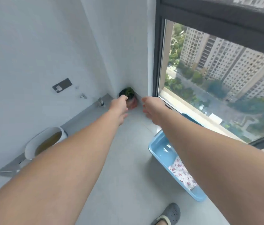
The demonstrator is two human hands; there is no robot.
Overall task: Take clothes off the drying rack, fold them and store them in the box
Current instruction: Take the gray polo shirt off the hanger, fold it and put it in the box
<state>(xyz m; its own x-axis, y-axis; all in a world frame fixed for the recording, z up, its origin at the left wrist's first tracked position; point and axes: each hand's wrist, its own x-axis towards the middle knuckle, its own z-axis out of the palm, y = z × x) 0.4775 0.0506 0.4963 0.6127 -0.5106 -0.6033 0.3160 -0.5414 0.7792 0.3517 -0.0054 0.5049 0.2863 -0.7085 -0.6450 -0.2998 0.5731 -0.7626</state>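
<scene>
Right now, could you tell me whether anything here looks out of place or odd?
Nothing stands out. The blue box sits flat on the floor with a floral cloth in it. Both hands reach out, holding nothing.

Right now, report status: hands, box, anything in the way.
Left hand and right hand out front, both empty. Blue box on floor at right, floral cloth inside. No drying rack in view.

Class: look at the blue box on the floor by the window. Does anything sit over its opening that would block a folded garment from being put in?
No lid or cover shows on the blue box. A floral cloth already lies inside, and the right forearm hides part of the opening from view.
</scene>
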